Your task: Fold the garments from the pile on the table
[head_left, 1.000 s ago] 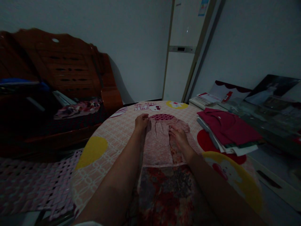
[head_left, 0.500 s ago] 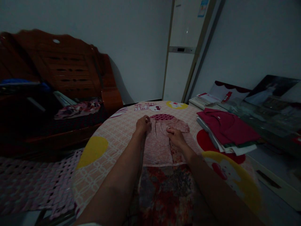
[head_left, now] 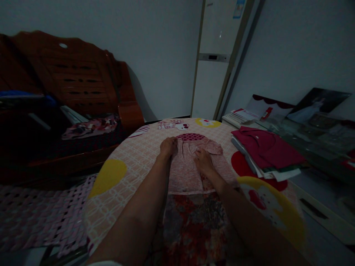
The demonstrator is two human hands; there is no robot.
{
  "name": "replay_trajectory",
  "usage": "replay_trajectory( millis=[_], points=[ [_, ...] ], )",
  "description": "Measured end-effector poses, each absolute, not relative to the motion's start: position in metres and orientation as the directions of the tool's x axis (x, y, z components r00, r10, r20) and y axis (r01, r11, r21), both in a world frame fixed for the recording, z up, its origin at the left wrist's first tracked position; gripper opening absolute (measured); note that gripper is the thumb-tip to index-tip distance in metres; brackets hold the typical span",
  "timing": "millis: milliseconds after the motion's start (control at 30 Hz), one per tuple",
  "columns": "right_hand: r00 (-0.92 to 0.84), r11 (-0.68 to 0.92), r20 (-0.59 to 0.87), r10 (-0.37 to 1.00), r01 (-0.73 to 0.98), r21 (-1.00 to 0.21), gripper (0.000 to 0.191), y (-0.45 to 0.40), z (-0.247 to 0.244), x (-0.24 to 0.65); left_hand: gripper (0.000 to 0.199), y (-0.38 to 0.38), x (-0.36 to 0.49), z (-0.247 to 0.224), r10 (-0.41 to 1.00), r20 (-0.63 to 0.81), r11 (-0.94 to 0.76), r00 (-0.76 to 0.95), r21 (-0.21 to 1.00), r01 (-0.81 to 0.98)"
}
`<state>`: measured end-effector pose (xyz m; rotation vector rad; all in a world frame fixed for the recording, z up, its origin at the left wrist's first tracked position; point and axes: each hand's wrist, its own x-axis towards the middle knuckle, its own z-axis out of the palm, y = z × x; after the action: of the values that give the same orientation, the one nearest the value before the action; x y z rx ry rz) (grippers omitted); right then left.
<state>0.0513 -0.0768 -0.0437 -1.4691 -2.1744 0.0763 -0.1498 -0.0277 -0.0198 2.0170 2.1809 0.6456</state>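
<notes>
A pink garment (head_left: 184, 173) lies on the round table, its lower part patterned in red and grey and reaching the near edge. At its upper left edge, my left hand (head_left: 168, 147) is closed on the cloth. My right hand (head_left: 203, 161) rests on the upper middle of the garment, fingers bent and pressed together against the fabric; whether cloth is pinched in them is hard to see. A pink sleeve shows beyond my right hand.
A printed cloth covers the table (head_left: 138, 162). Folded clothes with a dark red top (head_left: 269, 147) lie at the right, beside a glass-topped surface. A wooden bench (head_left: 80, 81) stands left, a woven seat (head_left: 47, 214) near left.
My right hand has shifted slightly left and down over the garment, its fingers now lower against the cloth. My left hand stays at the upper left edge.
</notes>
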Motion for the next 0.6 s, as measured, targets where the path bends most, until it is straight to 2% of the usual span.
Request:
replay_trajectory(
  millis=[133,300,400,600],
  points=[
    [-0.261,0.379,0.360,0.896,0.870,-0.314,0.021,-0.0787,-0.0401,0.0530,0.037,-0.0274,-0.1501,-0.0198,0.962,0.245,0.017,-0.123,0.396,0.918],
    [-0.252,0.362,0.356,0.900,0.887,-0.288,0.033,-0.0793,-0.0421,0.0513,0.031,-0.0272,-0.1497,-0.0189,0.968,0.226,0.010,-0.110,0.402,0.915],
    [-0.251,0.355,0.353,0.902,0.895,-0.271,0.032,-0.0781,-0.0443,0.0512,0.033,-0.0267,-0.1505,-0.0191,0.970,0.227,-0.003,-0.092,0.389,0.921],
    [-0.176,0.319,0.419,0.891,0.899,-0.300,0.035,-0.0772,-0.0402,0.0560,0.036,-0.0251,-0.1520,-0.0198,0.975,0.194,0.028,-0.103,0.356,0.934]
  ],
)
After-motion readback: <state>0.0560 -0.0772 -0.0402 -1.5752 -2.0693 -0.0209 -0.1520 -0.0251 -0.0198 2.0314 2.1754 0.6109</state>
